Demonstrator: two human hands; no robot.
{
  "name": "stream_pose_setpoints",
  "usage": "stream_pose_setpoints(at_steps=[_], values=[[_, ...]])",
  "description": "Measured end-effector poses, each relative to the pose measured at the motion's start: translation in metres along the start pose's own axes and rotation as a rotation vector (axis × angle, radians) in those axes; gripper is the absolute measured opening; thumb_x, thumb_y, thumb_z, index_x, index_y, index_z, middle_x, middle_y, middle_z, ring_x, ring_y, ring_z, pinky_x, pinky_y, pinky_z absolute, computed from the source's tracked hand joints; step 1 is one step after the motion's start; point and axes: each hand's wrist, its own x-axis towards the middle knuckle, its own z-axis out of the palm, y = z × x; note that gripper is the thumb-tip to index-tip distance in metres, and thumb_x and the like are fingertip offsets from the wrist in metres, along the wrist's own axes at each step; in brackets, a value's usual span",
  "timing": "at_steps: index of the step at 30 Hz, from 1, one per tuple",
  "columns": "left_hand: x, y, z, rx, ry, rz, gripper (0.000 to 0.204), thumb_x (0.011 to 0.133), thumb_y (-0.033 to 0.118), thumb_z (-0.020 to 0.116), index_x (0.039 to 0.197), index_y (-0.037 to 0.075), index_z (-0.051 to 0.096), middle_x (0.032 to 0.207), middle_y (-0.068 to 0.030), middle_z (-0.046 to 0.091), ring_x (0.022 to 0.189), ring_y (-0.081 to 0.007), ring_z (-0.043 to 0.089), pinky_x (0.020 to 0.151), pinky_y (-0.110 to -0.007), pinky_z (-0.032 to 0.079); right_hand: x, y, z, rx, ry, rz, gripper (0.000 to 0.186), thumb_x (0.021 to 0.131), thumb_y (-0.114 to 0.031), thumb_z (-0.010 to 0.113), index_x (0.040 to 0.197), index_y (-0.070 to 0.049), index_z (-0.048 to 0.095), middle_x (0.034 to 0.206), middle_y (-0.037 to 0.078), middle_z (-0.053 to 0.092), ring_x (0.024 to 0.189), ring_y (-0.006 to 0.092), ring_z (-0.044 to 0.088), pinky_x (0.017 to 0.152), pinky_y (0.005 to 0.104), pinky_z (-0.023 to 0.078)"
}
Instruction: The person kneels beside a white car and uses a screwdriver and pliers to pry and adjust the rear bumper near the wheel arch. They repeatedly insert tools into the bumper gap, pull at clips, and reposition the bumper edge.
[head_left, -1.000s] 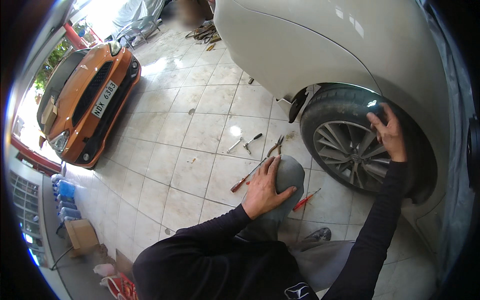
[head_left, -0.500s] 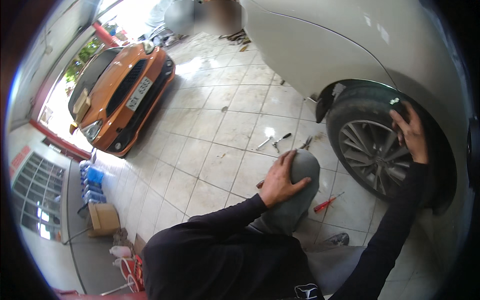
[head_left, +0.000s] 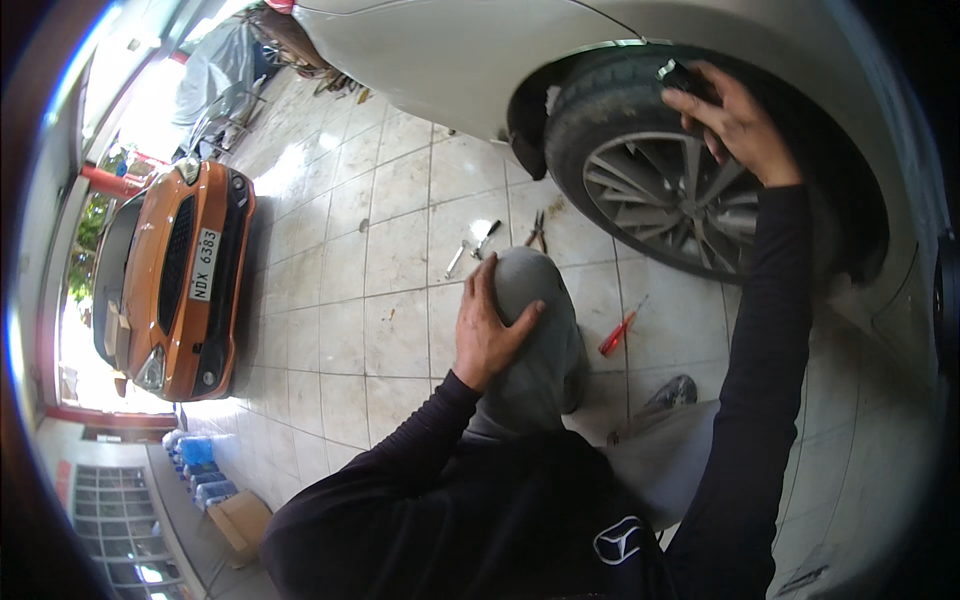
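My right hand [head_left: 735, 120] is raised by the top of a car tyre [head_left: 585, 120], its fingers closed round a small black flashlight [head_left: 680, 78] with a shiny end. Below it is the grey multi-spoke wheel rim [head_left: 690, 208] of the pale car [head_left: 440, 60]. My left hand [head_left: 490, 328] lies with spread fingers on my bent, grey-trousered knee [head_left: 530, 285]. On the tiles past the knee are a ratchet with a black handle [head_left: 490, 233], a slim silver tool [head_left: 456, 261] and pliers [head_left: 537, 234]. A red-handled screwdriver [head_left: 617, 335] lies between knee and wheel.
An orange car [head_left: 190, 280] stands on the left. Blue-topped bottles [head_left: 200, 462] and a cardboard box [head_left: 240, 522] sit by the wall at lower left. A grey-covered object [head_left: 222, 75] is at the far back. My shoe [head_left: 672, 394] rests on the tiles below the wheel.
The view has turned and shifted right, so the wheel and tools appear further left and higher. My right hand still holds the flashlight by the tyre's top; my left stays on the knee.
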Motion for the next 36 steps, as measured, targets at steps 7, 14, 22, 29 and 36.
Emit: stream_pose_setpoints(at_steps=[7,14,22,29,36], values=[[-0.002,0.003,0.010,-0.006,-0.029,0.002,0.089,0.084,0.036,0.080,0.153,0.000,0.037,0.148,-0.0241,0.048,0.137,-0.0409,0.049,0.112,-0.046,0.044,-0.011,-0.018,-0.013,0.066,-0.050,0.033,0.034,0.094,-0.035,0.077,0.105,-0.004,0.065,0.072,0.001,0.063,0.047,0.0068,0.050,0.044,0.0250,0.039],[-0.004,0.002,0.006,0.026,-0.020,-0.004,0.089,0.085,0.036,0.080,0.154,0.001,0.036,0.147,-0.0248,0.048,0.136,-0.0412,0.050,0.112,-0.047,0.043,-0.009,-0.015,-0.007,0.096,-0.063,0.013,0.032,0.093,-0.035,0.077,0.098,-0.006,0.064,0.072,0.001,0.064,0.047,0.0071,0.052,0.041,0.0253,0.040],[-0.003,0.000,0.007,0.041,-0.012,-0.004,0.088,0.085,0.037,0.080,0.153,0.001,0.037,0.147,-0.0241,0.048,0.136,-0.0412,0.050,0.111,-0.046,0.044,-0.012,-0.016,-0.003,0.137,-0.053,0.035,0.030,0.094,-0.030,0.077,0.103,-0.004,0.065,0.072,0.001,0.064,0.044,0.0073,0.051,0.040,0.0255,0.039],[-0.002,-0.002,0.004,0.011,-0.019,-0.023,0.089,0.083,0.037,0.081,0.152,0.001,0.038,0.145,-0.0229,0.049,0.135,-0.0408,0.051,0.110,-0.047,0.045,-0.010,-0.021,0.000,0.115,-0.031,0.056,0.028,0.095,-0.025,0.076,0.109,-0.004,0.065,0.074,0.002,0.065,0.045,0.0069,0.051,0.042,0.0233,0.040],[-0.002,-0.002,0.001,0.003,-0.007,-0.023,0.091,0.081,0.038,0.083,0.151,0.001,0.039,0.143,-0.0222,0.051,0.132,-0.0406,0.052,0.109,-0.047,0.046,-0.012,-0.024,0.006,0.088,-0.010,0.075,0.023,0.095,-0.024,0.075,0.105,-0.006,0.064,0.075,0.002,0.063,0.046,0.0062,0.050,0.042,0.0230,0.039]])
